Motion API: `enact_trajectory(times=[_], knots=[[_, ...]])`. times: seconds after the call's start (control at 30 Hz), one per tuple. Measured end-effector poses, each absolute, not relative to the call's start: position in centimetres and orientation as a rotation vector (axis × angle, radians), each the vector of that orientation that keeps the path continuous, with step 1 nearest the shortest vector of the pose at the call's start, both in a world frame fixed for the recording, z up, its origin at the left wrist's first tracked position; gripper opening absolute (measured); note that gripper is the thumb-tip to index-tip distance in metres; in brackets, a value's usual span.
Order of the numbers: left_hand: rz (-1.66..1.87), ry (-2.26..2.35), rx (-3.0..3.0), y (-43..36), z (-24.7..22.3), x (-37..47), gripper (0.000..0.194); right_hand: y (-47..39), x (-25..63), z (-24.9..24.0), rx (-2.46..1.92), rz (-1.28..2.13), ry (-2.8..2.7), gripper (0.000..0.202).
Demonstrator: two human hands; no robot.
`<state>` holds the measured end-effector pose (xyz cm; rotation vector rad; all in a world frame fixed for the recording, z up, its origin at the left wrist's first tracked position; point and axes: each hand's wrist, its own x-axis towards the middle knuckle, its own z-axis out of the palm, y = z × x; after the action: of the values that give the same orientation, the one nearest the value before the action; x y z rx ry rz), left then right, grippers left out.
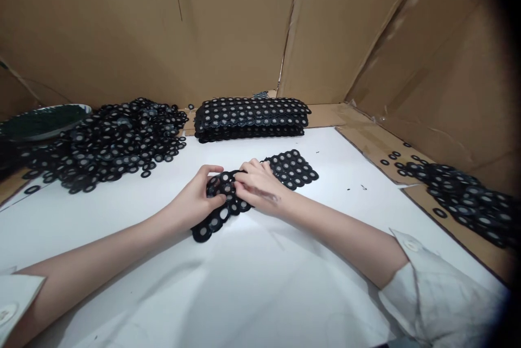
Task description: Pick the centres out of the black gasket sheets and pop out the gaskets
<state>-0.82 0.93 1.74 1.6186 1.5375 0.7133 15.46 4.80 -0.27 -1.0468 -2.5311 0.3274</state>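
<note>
One sheet of black discs [215, 222] on the white tabletop [244, 288] is pinched by the left hand [202, 195]; whether the right hand [260, 186] grips, I cannot tell. Probably light, floppy — best held by its edges. Beyond: a layered stack [252, 115].

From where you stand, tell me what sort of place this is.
Probably a hand-assembly workstation: cardboard walls border a white work surface, loose black rings lie heaped at left, and stacked ring-patterned sheets sit behind.
</note>
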Motion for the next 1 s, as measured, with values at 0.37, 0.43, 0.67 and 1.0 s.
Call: enact_trajectory(times=[0.37, 0.43, 0.67, 1.0], knots=[[0.617, 1.575, 1.979, 1.9, 1.3, -2.0, 0.052, 6.8, 17.9, 0.6, -0.995, 1.109, -2.338, 0.029], [0.636, 1.578, 2.018, 1.7, 1.5, -1.8, 0.05, 6.7, 17.8, 0.5, -0.997, 1.054, -2.35, 0.028], [0.659, 1.589, 1.91, 1.8, 1.5, -1.8, 0.047, 5.6, 17.2, -0.1, -0.977, 0.812, -2.383, 0.026], [0.664, 1.507, 1.692, 1.4, 1.1, -1.0, 0.061, 5.9, 17.7, -0.2, -0.932, 0.825, -2.346, 0.028]])
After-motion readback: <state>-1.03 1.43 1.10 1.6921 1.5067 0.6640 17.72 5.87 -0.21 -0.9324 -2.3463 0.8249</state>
